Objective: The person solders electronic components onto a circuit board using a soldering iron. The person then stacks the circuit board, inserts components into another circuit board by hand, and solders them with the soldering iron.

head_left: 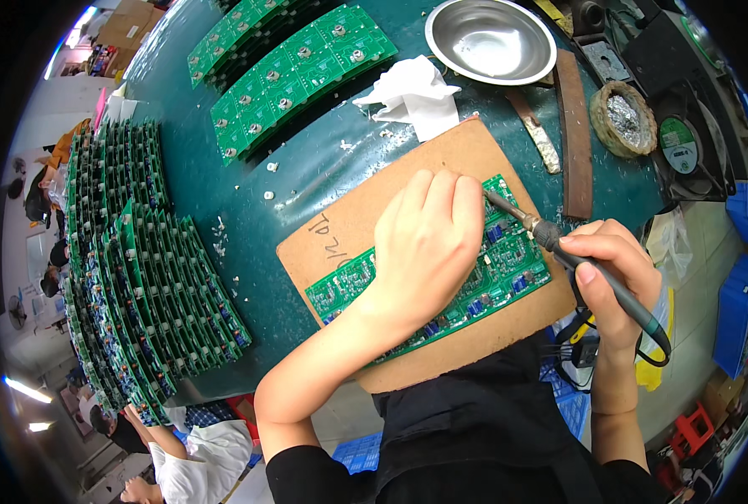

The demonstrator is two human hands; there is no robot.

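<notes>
Head view: right hand point(613, 273) wrapped round soldering iron point(550, 236), tip near green circuit board point(521, 252), centre frame, on smooth brown sheet point(424, 164). Left hand point(433, 223) curled over board; can't tell if pinching anything. Looks mid-job, finished joints unclear. Ridged board stacks point(164, 294) left; shiny round bowl point(491, 38) top.

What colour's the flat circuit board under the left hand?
The circuit board is green; head view.

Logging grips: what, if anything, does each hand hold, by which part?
The right hand holds the dark, slim soldering iron by its handle. The left hand is over the green rectangular circuit board; any hold is hidden.
</notes>
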